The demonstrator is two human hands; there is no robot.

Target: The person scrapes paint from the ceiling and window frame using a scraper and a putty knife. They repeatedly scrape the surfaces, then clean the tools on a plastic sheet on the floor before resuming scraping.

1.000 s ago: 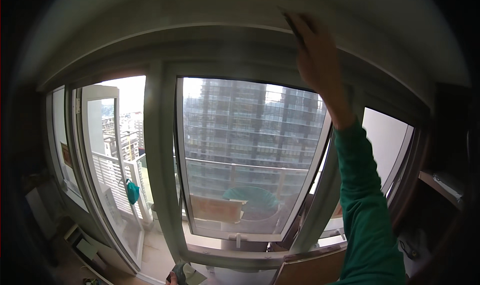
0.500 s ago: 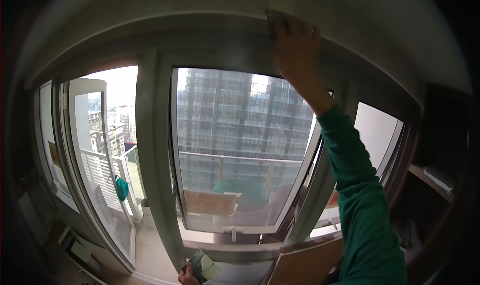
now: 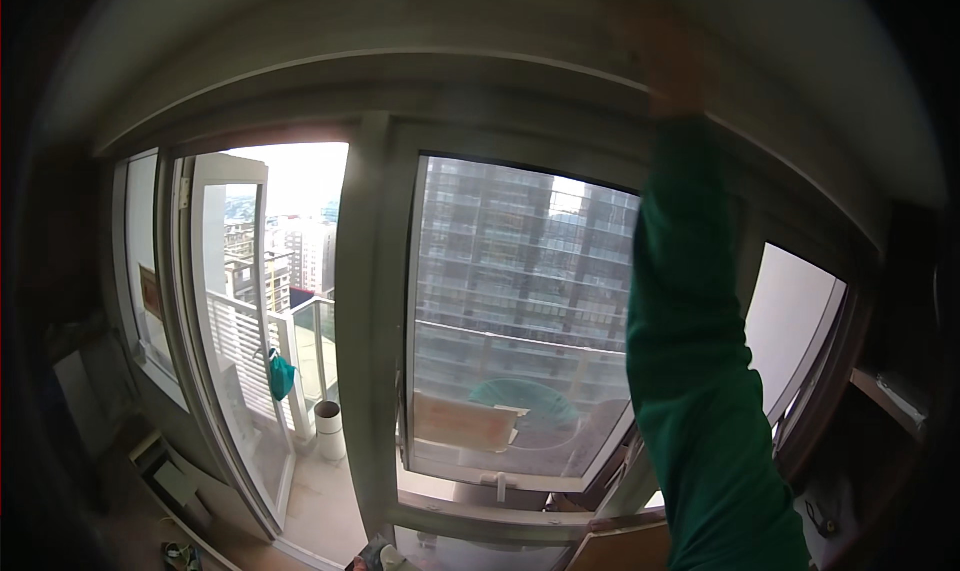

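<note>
Left of the middle window [image 3: 525,271], a glazed door [image 3: 232,291] stands open, with a teal item [image 3: 281,375] hanging beside it and a pale cylindrical bin [image 3: 330,431] on the floor nearer the window. Below the window's lower left corner, at the picture's edge, a grey-and-white piece [image 3: 385,555] pokes into view; the left hand [image 3: 354,565] is almost wholly cut off beside it, so I cannot tell whether its fingers are closed on that piece or merely next to it. Above the window, a pale wall band [image 3: 470,16] runs across; its tone looks dull and fairly even, with no clear border between a treated part and an untreated one. Over the window's upper right corner, the right hand [image 3: 668,56] is raised to this band, blurred and dim; whether its fingers are together, apart or clamped on something cannot be made out, nor whether they touch the surface. Its green sleeve [image 3: 690,351] crosses the window's right side. I judge the work on the band to be under way rather than finished, though how much is done or left does not show. Below the window's lower right corner leans a brown board [image 3: 622,549].
</note>
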